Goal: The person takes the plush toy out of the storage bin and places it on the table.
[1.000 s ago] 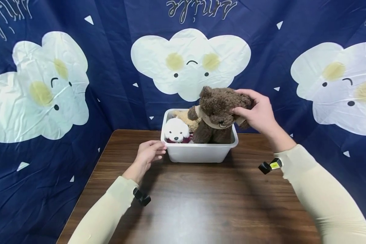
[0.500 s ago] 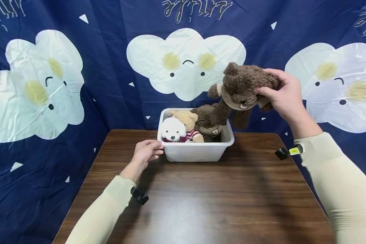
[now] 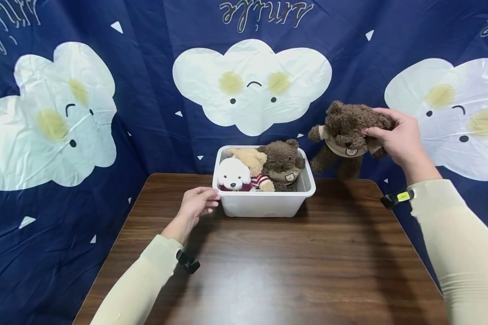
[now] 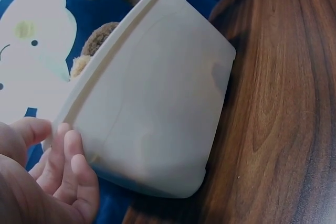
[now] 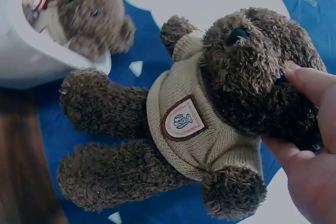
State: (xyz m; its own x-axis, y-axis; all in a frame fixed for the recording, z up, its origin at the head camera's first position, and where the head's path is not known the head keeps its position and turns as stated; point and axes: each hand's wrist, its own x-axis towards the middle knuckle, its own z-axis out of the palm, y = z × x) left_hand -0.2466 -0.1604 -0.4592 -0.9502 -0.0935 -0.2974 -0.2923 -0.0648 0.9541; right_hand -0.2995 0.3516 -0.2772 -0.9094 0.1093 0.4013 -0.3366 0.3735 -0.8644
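Observation:
My right hand (image 3: 400, 137) grips a dark brown teddy bear (image 5: 178, 108) by its head, thumb on the face. The bear wears a beige knit sweater with a badge and hangs in the air to the right of the white plastic bin (image 3: 264, 205). My left hand (image 3: 197, 205) pinches the bin's rim at its left front corner; in the left wrist view, thumb and fingers meet at the rim. Inside the bin sit a white plush dog (image 3: 233, 174), a light tan teddy bear (image 3: 250, 160) in red and white stripes, and a second dark brown teddy bear (image 3: 282, 158).
The bin stands at the back of a brown wooden table (image 3: 268, 266). Behind and on both sides hangs a dark blue cloth (image 3: 146, 90) with white clouds and small triangles. The table's right edge lies below the held bear.
My right hand has lifted the brown bear out of the bin and carried it right, then slightly down. The second brown bear has come into view. My left hand stays at the rim.

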